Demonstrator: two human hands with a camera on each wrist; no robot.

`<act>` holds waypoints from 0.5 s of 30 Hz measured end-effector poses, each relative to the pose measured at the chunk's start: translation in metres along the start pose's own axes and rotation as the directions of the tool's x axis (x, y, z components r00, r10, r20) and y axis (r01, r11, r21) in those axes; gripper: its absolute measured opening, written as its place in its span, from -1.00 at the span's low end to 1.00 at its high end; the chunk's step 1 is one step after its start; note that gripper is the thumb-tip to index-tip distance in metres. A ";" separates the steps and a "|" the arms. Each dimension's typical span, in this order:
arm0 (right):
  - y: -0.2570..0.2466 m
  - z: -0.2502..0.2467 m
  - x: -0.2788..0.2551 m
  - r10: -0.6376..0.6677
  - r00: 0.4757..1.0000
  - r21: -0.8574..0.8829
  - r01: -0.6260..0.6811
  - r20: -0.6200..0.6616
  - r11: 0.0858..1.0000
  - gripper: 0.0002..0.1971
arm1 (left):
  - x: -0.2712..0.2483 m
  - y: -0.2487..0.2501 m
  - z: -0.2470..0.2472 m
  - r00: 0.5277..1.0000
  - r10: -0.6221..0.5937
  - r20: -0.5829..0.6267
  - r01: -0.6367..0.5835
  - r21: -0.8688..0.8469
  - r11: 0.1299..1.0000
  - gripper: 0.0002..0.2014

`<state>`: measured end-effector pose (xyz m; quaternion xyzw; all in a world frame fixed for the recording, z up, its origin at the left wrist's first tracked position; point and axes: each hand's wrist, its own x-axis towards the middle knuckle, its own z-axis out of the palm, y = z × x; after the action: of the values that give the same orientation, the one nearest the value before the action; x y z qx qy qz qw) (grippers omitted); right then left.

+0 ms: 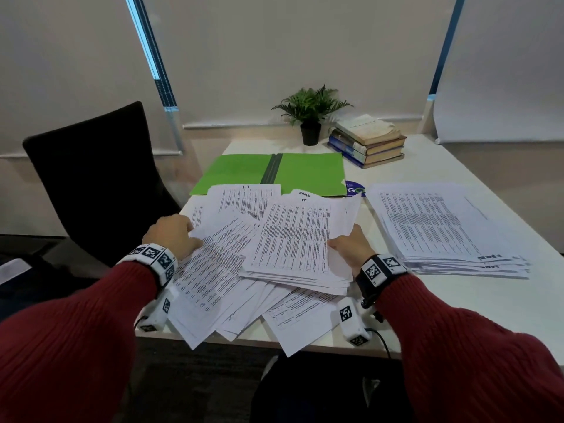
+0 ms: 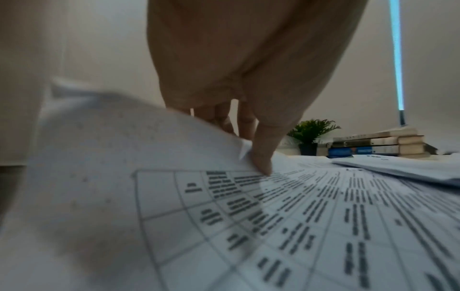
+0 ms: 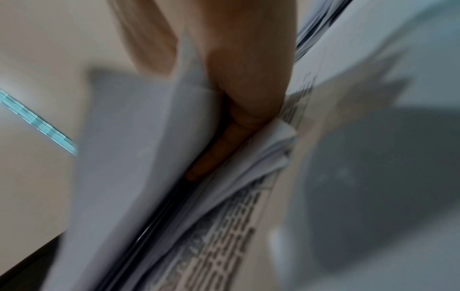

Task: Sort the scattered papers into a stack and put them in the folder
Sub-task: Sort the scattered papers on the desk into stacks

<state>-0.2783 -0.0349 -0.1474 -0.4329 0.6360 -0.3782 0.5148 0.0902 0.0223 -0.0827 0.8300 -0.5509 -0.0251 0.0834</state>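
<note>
Printed sheets (image 1: pixel 213 285) lie fanned out and overlapping across the near middle of the white table (image 1: pixel 476 309), some hanging over its front edge. My left hand (image 1: pixel 178 232) is at the pile's left edge; in the left wrist view its thumb (image 2: pixel 261 157) pinches a lifted sheet (image 2: pixel 149 157) against the fingers behind. My right hand (image 1: pixel 346 244) grips the right edge of a small bundle of sheets (image 1: pixel 293 239), raised slightly above the pile, with fingers (image 3: pixel 219 153) tucked between the layers. A gathered stack (image 1: pixel 442 227) lies to the right. The green folder (image 1: pixel 305 172) lies open behind the papers.
A potted fern (image 1: pixel 311 117) and a stack of books (image 1: pixel 369 141) stand at the back of the table. A blue round sticker (image 1: pixel 355 189) peeks out beside the folder. A black chair (image 1: pixel 91 178) stands to the left of the table.
</note>
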 end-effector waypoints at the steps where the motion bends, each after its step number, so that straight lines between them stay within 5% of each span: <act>1: 0.000 -0.001 -0.001 0.003 1.000 0.012 -0.003 -0.005 1.000 -0.21 | -0.002 0.002 -0.003 1.000 0.012 -0.021 -0.012 0.005 1.000 -0.75; 5: 0.002 -0.002 -0.002 -0.039 0.999 0.106 0.040 -0.007 0.994 -0.21 | -0.008 0.009 -0.034 0.984 0.037 -0.174 -0.057 -0.107 0.993 -0.83; 10: 0.003 0.000 0.000 -0.022 1.000 0.128 0.022 -0.001 0.991 -0.27 | -0.007 0.028 -0.098 0.880 -0.072 -0.470 -0.128 -0.379 0.917 -0.78; 12: 0.000 0.000 -0.003 -0.012 1.000 0.115 0.013 -0.002 0.993 -0.31 | -0.003 0.040 -0.112 0.855 -0.122 -0.503 -0.177 -0.506 0.844 -0.78; 15: -0.002 0.001 -0.007 -0.005 1.000 0.093 0.003 0.020 0.996 -0.31 | 0.003 0.068 -0.102 0.901 -0.106 -0.422 -0.223 -0.657 0.721 -0.77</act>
<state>-0.2766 -0.0288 -0.1430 -0.4137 0.6117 -0.4038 0.5400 0.0434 0.0051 0.0288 0.7044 -0.4954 -0.0420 0.5066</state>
